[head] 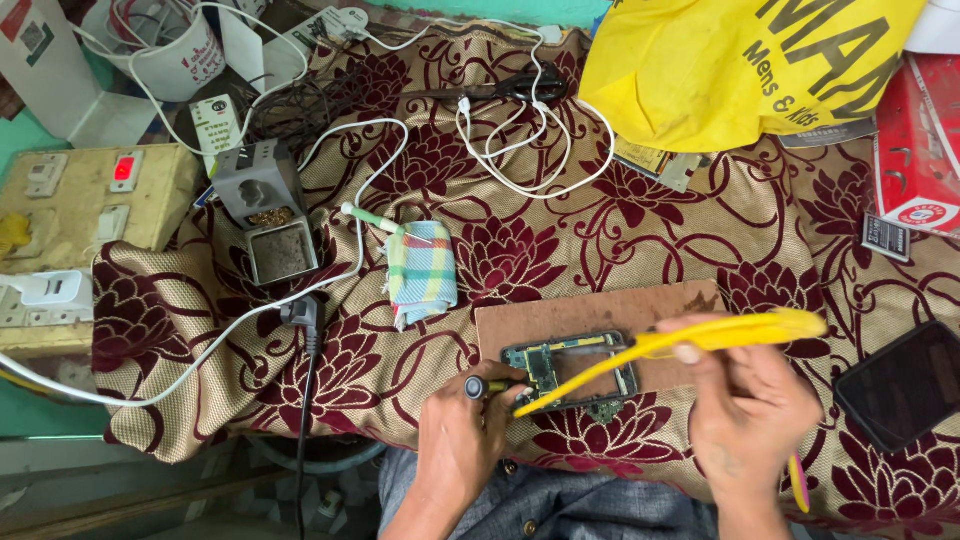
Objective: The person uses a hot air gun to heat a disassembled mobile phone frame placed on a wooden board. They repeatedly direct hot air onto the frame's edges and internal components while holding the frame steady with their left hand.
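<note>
A green phone circuit board (570, 372) lies on a brown wooden board (600, 310) set on the floral cloth. My left hand (462, 440) grips a small dark-handled tool (487, 386) whose tip points at the circuit board's left edge. My right hand (750, 415) holds yellow tweezers (660, 350), slanting down-left, their tips at the circuit board's lower left corner. Both hands are close together at the near edge of the cloth.
A checked cloth-wrapped tool (420, 270) lies left of the board, a grey soldering stand (265, 205) beyond it. White cables (520, 140), a switch box (90, 200), a yellow bag (740, 60), a red box (920, 150) and a dark phone (905, 385) surround the work spot.
</note>
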